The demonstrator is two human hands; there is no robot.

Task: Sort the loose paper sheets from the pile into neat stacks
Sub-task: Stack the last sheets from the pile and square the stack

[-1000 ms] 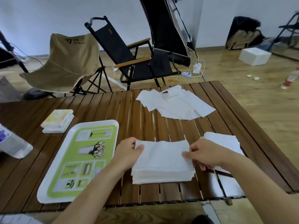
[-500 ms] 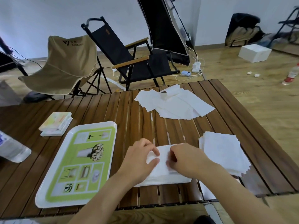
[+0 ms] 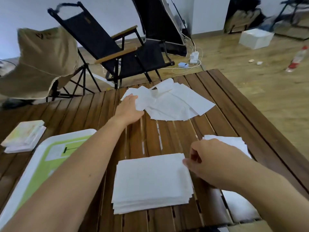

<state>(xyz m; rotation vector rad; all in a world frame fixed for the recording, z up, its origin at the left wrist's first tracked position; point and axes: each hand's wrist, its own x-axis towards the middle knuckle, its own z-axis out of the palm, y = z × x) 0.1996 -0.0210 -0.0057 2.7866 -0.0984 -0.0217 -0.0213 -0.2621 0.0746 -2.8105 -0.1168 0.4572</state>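
The left hand (image 3: pixel 128 109) is pinching a sheet (image 3: pixel 139 102) at the left edge of the loose pile (image 3: pixel 173 104), which is fanning rightward from its fingers; the right hand (image 3: pixel 210 161), loosely curled and holding nothing, is touching the neat stack (image 3: pixel 152 181) lying to its left

Two hands (image 3: pixel 129 109) (image 3: pixel 212 163), two neat stacks (image 3: pixel 152 181) (image 3: pixel 230 143), one loose pile (image 3: pixel 175 104), one tray (image 3: pixel 33 164), two folding chairs (image 3: pixel 41 61) (image 3: pixel 107 41), one table (image 3: pixel 83 111).

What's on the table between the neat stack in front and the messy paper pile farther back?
Nothing: only bare table slats separate stack from pile, per the head view.
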